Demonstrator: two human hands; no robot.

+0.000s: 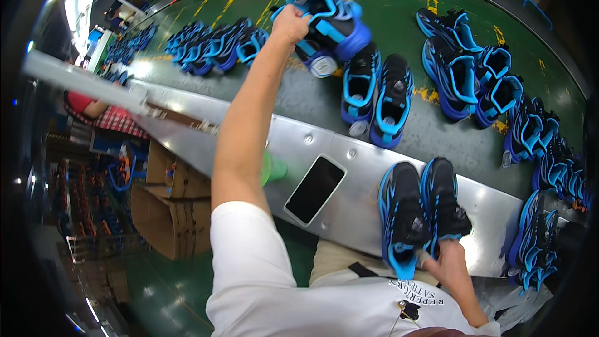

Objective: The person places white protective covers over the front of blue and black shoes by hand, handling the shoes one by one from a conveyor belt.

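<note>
My left hand (289, 24) is stretched far out over the green conveyor belt (399, 6) and grips a pair of blue and black shoes (331, 28) lifted off it. My right hand (447, 264) stays close to my body and grips the heels of another pair of blue and black shoes (419, 209) standing on the metal ledge (349, 150) in front of me. A third pair (377, 98) lies on the belt just beyond the ledge.
Several more blue shoes lie along the belt at right (474, 72) and far left (212, 43). A black phone (315, 188) lies on the ledge beside a green object (272, 168). Open cardboard boxes (165, 203) stand on the floor at left. Another person in a checked garment (109, 115) is at far left.
</note>
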